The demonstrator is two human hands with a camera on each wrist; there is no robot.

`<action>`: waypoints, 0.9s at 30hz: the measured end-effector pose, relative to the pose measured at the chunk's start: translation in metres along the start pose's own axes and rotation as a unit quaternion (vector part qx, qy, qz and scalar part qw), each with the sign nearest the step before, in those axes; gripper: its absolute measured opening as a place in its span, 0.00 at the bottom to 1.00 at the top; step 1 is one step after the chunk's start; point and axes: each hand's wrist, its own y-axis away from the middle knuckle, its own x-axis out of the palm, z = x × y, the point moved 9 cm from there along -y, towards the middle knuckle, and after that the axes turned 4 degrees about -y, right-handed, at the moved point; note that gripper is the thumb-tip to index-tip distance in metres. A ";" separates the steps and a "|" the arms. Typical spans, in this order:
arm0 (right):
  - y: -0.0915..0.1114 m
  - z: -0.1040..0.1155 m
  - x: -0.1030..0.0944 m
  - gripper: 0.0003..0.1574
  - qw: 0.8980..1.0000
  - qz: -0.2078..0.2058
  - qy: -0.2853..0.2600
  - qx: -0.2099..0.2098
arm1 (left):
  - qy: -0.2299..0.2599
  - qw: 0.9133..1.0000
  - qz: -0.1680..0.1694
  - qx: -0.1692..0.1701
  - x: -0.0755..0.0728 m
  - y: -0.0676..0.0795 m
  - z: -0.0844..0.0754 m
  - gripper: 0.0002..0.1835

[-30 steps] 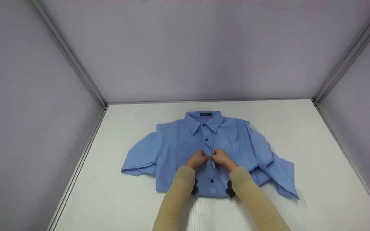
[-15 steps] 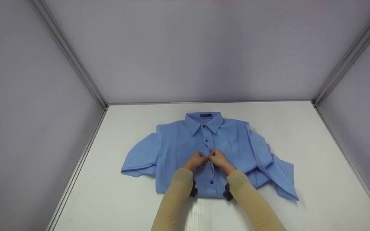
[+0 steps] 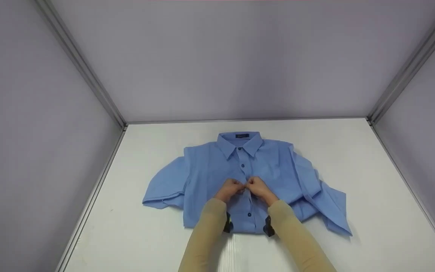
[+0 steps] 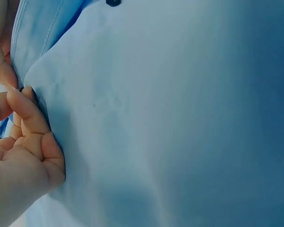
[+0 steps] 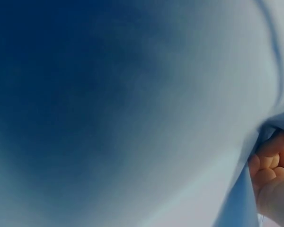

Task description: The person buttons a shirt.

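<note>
A light blue button-up shirt [image 3: 212, 166] lies front side up, its collar [image 3: 253, 143] toward the back. At the middle of its front opening, my left hand [image 3: 231, 189] and right hand [image 3: 259, 189] meet with fingertips together, each pinching the placket edge. In the left wrist view a bit of a dark button [image 4: 22, 89] shows between the fingertips of the left hand [image 4: 31, 142]. The right hand [image 5: 274, 172] curls its fingers on the raised cloth edge in the right wrist view. Exactly how the button sits in the cloth is hidden by the fingers.
Dark buttons show above the hands, and one button [image 3: 249, 214] below them. Both shirt sleeves spread sideways, the right sleeve [image 3: 330, 206] folded over itself. The white table [image 3: 383, 211] is bounded by grey panels [image 3: 217, 60] at the back and sides.
Both hands keep pinching at the same spot on the placket. The left hand and forearm have shifted slightly toward the lower left; the shirt lies as before.
</note>
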 end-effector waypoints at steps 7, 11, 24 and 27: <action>0.004 0.002 -0.002 0.20 1.000 -0.007 -0.003 -0.012 | -0.011 1.000 -0.024 0.000 0.000 0.000 -0.001 0.20; 0.007 0.003 -0.002 0.19 1.000 -0.016 0.006 -0.016 | -0.011 0.999 -0.043 -0.014 -0.001 0.001 0.001 0.21; 0.004 0.006 -0.010 0.11 0.986 -0.076 0.066 -0.136 | 0.001 0.994 -0.093 0.049 -0.004 0.014 -0.023 0.19; 0.017 0.027 -0.008 0.11 0.982 -0.077 0.095 -0.144 | 0.013 0.995 -0.091 0.048 -0.004 0.014 -0.024 0.18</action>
